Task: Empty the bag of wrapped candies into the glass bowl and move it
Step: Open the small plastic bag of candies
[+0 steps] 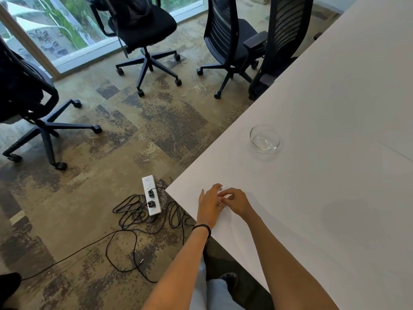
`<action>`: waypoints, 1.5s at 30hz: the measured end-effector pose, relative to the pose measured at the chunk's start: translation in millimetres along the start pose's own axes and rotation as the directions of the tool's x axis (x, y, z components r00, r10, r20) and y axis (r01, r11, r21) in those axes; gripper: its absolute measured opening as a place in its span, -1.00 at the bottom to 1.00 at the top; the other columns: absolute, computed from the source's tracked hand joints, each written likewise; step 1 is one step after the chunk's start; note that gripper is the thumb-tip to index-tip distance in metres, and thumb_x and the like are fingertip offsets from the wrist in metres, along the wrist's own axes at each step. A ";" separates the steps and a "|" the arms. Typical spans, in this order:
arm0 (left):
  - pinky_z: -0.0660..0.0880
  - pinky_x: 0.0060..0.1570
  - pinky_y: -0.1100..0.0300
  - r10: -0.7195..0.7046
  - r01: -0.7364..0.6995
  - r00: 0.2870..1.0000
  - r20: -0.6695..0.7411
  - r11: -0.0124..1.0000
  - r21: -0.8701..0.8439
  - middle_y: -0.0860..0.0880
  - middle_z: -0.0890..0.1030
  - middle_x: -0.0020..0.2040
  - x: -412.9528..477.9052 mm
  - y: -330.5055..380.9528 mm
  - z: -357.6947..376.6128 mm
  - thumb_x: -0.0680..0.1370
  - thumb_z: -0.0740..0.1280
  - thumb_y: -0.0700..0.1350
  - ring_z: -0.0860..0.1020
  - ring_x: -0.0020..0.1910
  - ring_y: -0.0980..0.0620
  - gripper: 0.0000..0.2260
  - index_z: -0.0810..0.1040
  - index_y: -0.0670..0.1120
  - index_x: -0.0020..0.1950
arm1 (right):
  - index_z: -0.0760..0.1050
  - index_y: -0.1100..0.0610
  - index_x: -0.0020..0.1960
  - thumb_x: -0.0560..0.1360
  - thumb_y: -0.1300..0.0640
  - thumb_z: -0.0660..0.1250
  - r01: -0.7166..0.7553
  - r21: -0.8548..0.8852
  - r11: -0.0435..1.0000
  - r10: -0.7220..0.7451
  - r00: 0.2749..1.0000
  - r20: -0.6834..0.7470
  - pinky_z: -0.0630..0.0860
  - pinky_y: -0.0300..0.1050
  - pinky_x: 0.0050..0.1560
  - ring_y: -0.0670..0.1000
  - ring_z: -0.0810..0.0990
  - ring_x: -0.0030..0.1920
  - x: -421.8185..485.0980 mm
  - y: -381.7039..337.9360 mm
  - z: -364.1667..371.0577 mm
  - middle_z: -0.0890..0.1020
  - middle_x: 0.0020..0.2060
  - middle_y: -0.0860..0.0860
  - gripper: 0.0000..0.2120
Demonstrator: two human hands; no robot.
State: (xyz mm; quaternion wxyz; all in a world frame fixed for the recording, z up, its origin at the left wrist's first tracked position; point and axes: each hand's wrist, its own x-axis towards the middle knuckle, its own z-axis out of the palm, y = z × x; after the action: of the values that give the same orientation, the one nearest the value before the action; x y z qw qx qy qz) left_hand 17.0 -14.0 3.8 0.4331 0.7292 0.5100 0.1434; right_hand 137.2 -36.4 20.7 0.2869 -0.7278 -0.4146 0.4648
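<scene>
An empty clear glass bowl [265, 138] stands on the white table [335, 175], some way back from its left edge. Near the table's front corner my left hand [209, 203] and my right hand [235, 201] meet, fingertips together. Between them shows a small pale, see-through bag [220, 199], mostly hidden by the fingers. My right hand's fingers curl and pinch it; my left hand lies against it from the left. No candies can be made out. The bowl is well beyond both hands, up and to the right.
Off the table's left edge, on the carpet, lie a white power strip [151, 195] and tangled black cables [134, 220]. Several black office chairs [232, 45] stand further back near the window. My legs are below the table's corner.
</scene>
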 end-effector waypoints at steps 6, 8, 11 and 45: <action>0.46 -0.23 0.47 -0.012 0.032 0.995 0.103 0.981 -0.193 0.02 0.54 0.21 2.5 -1.3 -9.6 0.51 0.34 -0.18 0.56 -0.02 0.06 -0.53 0.24 0.16 0.29 | 0.61 0.30 -0.01 0.47 0.21 0.33 -0.037 -0.096 0.995 0.047 0.993 0.105 0.47 -0.15 -0.13 0.05 0.53 -0.13 3.8 -3.6 -5.9 0.65 -0.03 0.25 -0.81; 0.47 -0.30 0.51 -0.003 0.025 0.994 0.105 0.979 -0.203 0.00 0.54 0.22 3.7 -1.0 -10.2 0.50 0.36 -0.18 0.57 -0.05 0.08 -0.51 0.23 0.18 0.28 | 0.61 0.31 0.00 0.49 0.21 0.31 -0.041 -0.122 0.992 0.058 0.989 0.135 0.44 -0.25 -0.20 0.05 0.52 -0.13 5.2 -6.2 -8.2 0.63 -0.03 0.24 -0.81; 0.44 -0.23 0.57 -0.005 0.025 0.995 0.096 0.977 -0.213 0.00 0.50 0.28 3.7 -0.2 -8.0 0.48 0.40 -0.18 0.54 -0.01 0.13 -0.45 0.22 0.17 0.32 | 0.58 0.30 -0.04 0.51 0.21 0.26 -0.039 -0.165 0.985 0.070 0.981 0.181 0.43 -0.26 -0.21 0.08 0.52 -0.12 7.4 -9.4 -11.4 0.59 -0.11 0.20 -0.81; 0.43 -0.11 0.08 -0.051 0.051 0.999 -0.010 0.997 0.064 -0.12 0.54 -0.12 12.9 52.7 3.0 0.59 0.19 0.00 0.48 -0.12 -0.07 -0.73 0.51 -0.17 -0.13 | 0.38 0.18 -0.25 0.60 0.22 0.07 -0.185 0.170 0.968 0.181 0.983 0.038 0.48 -0.21 -0.17 0.00 0.47 -0.24 -8.1 2.7 -35.6 0.50 -0.24 0.10 -0.73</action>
State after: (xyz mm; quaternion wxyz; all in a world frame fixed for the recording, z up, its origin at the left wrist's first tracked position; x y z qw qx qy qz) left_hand 57.3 -9.8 40.0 0.4110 0.7289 0.5345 0.1188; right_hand 168.9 -46.0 36.4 0.3002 -0.7302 -0.3068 0.5315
